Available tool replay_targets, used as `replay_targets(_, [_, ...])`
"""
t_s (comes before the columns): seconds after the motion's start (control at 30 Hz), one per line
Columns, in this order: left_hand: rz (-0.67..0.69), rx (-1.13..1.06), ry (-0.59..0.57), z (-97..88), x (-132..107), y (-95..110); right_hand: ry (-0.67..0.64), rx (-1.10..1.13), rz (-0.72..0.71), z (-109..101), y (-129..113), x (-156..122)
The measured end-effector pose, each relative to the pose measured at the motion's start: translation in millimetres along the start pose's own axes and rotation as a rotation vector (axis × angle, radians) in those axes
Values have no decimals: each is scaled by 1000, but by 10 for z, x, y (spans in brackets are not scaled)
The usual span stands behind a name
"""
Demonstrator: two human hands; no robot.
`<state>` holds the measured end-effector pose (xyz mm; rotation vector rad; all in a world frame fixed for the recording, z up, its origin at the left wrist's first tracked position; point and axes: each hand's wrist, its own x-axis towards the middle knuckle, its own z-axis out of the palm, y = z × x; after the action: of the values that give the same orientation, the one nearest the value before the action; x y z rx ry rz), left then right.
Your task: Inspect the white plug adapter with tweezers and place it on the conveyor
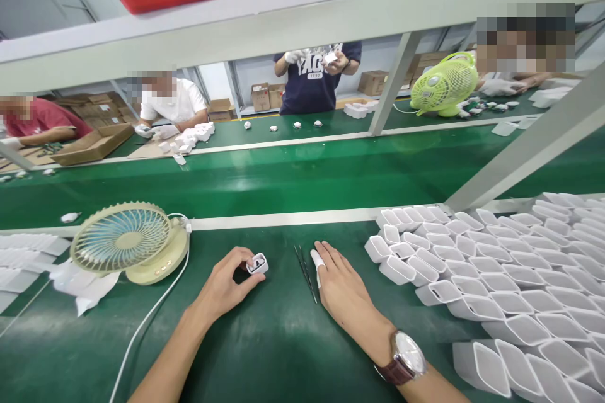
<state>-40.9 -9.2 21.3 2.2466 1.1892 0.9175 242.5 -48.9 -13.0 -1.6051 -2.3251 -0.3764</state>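
Observation:
My left hand (225, 286) grips a small white plastic housing (258, 263) between thumb and fingertips, just above the green bench mat. My right hand (341, 286) lies flat on the mat with fingers spread, a white cot on its index finger and a watch (407, 357) on the wrist. Black tweezers (306, 272) lie on the mat between both hands, right beside the right index finger. A large heap of empty white housings (482, 264) is stacked at the right.
A small beige desk fan (126, 241) with a white cable stands at the left, with white papers (28, 255) beside it. The green conveyor belt (302, 179) runs behind. Across it several people work, next to a green fan (444, 85) and cardboard boxes (94, 143).

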Motion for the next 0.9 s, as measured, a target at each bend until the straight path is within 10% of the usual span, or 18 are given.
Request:
replay_targets(0.33, [86, 24, 79, 32, 23, -27, 225, 412, -190, -243, -141, -11])
replay_targets(0.6, [72, 37, 150, 176, 45, 33, 29, 554, -509, -353, -572, -160])
replay_targets(0.9, [-242, -62, 375, 264, 861, -223, -29, 552, -598, -60, -581, -130])
